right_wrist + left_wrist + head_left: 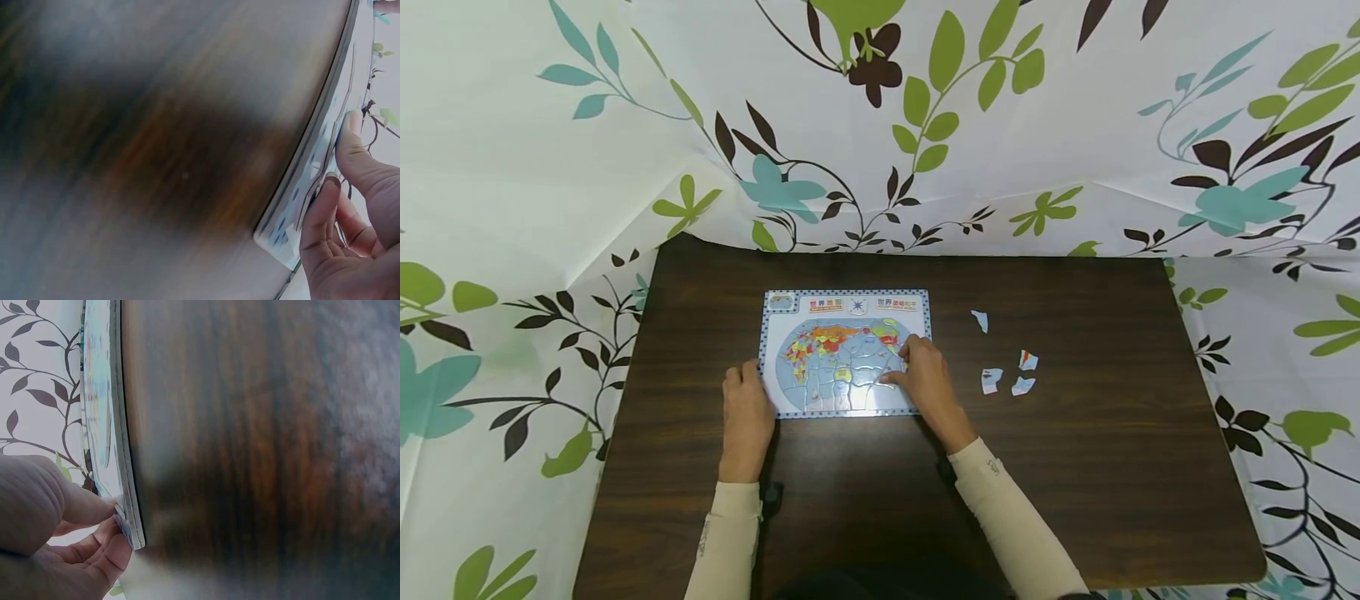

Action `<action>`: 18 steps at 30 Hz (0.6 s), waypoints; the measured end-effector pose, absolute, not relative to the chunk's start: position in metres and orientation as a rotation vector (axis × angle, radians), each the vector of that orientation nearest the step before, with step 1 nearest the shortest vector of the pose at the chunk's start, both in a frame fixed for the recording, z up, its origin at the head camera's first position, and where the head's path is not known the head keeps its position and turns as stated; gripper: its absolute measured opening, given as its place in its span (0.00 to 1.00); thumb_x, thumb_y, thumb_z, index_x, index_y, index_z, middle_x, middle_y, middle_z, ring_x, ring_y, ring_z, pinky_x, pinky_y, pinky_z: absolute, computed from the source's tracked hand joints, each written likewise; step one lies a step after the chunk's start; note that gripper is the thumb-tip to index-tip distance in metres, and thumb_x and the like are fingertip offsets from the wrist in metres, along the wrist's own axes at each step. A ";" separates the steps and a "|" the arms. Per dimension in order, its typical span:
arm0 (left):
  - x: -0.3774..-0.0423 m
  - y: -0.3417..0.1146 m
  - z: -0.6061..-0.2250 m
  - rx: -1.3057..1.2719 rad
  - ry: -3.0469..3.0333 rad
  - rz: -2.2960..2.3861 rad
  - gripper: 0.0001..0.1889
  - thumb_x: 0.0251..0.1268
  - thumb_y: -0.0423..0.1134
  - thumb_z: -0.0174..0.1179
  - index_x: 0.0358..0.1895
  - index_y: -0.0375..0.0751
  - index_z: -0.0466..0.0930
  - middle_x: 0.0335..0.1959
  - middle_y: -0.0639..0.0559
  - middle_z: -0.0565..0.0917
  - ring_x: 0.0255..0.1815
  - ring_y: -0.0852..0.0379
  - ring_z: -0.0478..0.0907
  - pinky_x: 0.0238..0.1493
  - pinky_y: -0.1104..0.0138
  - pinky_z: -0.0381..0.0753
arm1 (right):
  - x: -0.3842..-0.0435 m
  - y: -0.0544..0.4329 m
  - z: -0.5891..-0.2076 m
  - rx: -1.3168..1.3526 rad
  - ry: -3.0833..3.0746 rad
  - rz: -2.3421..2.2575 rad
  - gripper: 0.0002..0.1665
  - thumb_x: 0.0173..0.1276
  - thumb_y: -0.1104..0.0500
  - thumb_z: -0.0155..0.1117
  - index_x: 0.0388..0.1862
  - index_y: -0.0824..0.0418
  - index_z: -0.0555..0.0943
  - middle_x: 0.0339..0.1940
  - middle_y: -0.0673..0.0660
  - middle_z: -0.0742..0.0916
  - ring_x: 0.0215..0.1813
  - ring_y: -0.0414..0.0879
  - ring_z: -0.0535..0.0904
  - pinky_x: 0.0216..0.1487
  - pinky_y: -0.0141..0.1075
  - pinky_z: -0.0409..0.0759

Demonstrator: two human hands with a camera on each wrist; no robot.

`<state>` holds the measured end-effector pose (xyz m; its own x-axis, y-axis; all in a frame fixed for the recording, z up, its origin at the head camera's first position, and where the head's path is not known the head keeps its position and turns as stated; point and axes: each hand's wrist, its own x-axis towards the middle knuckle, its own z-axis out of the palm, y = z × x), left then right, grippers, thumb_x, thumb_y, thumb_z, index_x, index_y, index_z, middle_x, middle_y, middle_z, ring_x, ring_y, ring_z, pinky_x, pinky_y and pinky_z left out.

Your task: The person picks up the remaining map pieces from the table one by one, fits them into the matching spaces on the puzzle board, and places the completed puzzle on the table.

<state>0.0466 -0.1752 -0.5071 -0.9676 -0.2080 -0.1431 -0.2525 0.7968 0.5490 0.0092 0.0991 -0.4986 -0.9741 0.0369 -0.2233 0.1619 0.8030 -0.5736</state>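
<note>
A world-map jigsaw puzzle (842,375) lies in its white, blue-bordered frame on the table. My left hand (748,412) holds the frame's left edge. In the left wrist view the thumb (87,506) lies over the near corner, with the curled fingers (115,553) at the edge below. Over the right side of the map, my right hand (931,383) touches the puzzle with thumb and fingers spread apart. In the right wrist view its thumb (353,147) and index finger (322,212) meet the surface; no piece shows between them. The palm hides part of the right border.
Several loose puzzle pieces (991,381) lie on the dark wooden table (1097,467) right of the frame, one piece (981,320) farther back. A white cloth (1037,125) with leaf patterns hangs behind the table and at its sides.
</note>
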 end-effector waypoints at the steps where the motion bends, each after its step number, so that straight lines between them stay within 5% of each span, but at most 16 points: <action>1: 0.047 -0.175 -0.507 -0.372 2.909 0.905 0.21 0.77 0.21 0.54 0.70 0.20 0.69 0.57 0.24 0.72 0.57 0.30 0.71 0.55 0.40 0.80 | 0.009 0.099 -0.498 0.159 2.790 -0.910 0.31 0.53 0.50 0.89 0.46 0.65 0.81 0.40 0.58 0.83 0.39 0.49 0.78 0.43 0.42 0.82; 18: 0.046 -0.174 -0.507 -0.389 2.891 0.878 0.23 0.76 0.20 0.54 0.70 0.20 0.68 0.60 0.24 0.71 0.61 0.29 0.70 0.60 0.39 0.79 | -0.001 0.123 -0.486 0.119 2.791 -1.047 0.23 0.64 0.57 0.83 0.54 0.65 0.86 0.40 0.58 0.85 0.39 0.49 0.78 0.40 0.39 0.77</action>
